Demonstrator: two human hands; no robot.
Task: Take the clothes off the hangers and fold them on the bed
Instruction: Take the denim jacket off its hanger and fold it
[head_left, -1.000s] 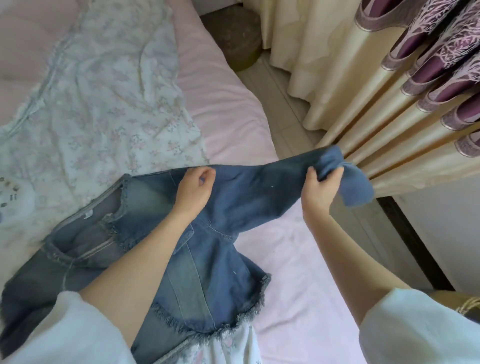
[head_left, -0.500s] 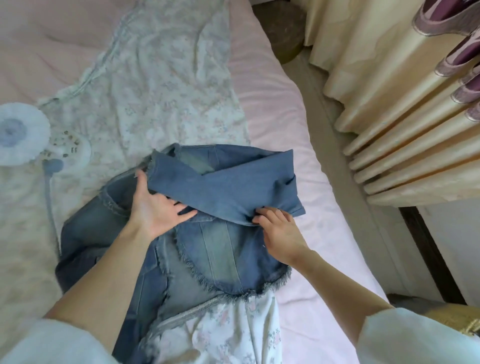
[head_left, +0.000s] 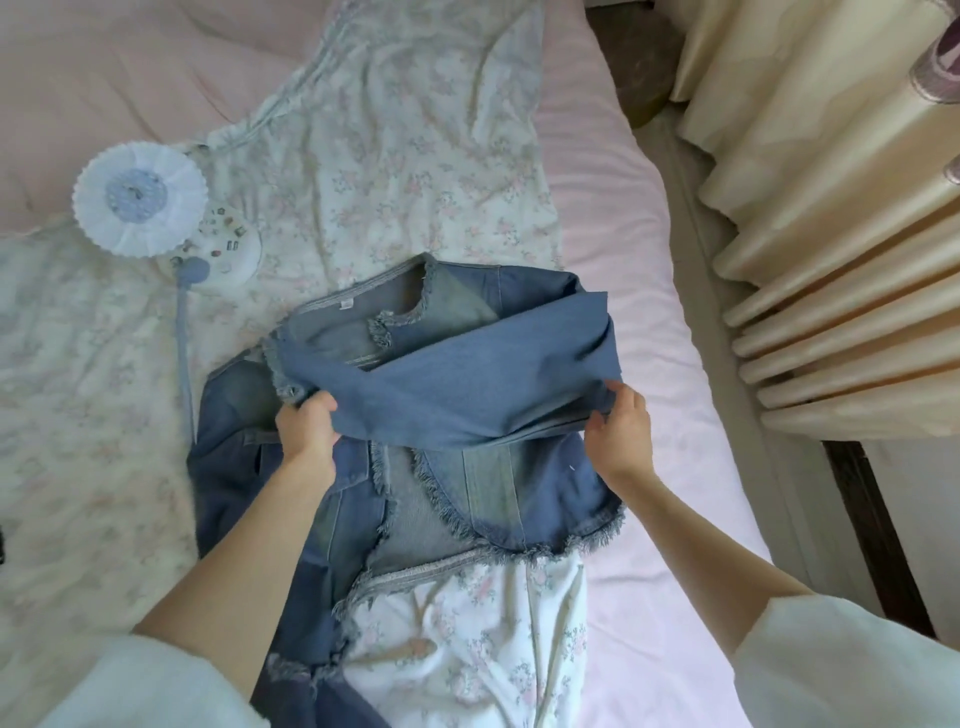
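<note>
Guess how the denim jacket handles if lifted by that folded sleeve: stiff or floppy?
Probably floppy but with body: the denim jacket sags between left hand and right hand. Folds look thick, so likely heavyish. Frayed hems could snag; slipping seems unlikely.

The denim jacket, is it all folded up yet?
Not yet. The denim jacket is off any hanger and on the bed. One sleeve lies across its front, gripped by the left hand and right hand. The rest is unfolded.
</note>
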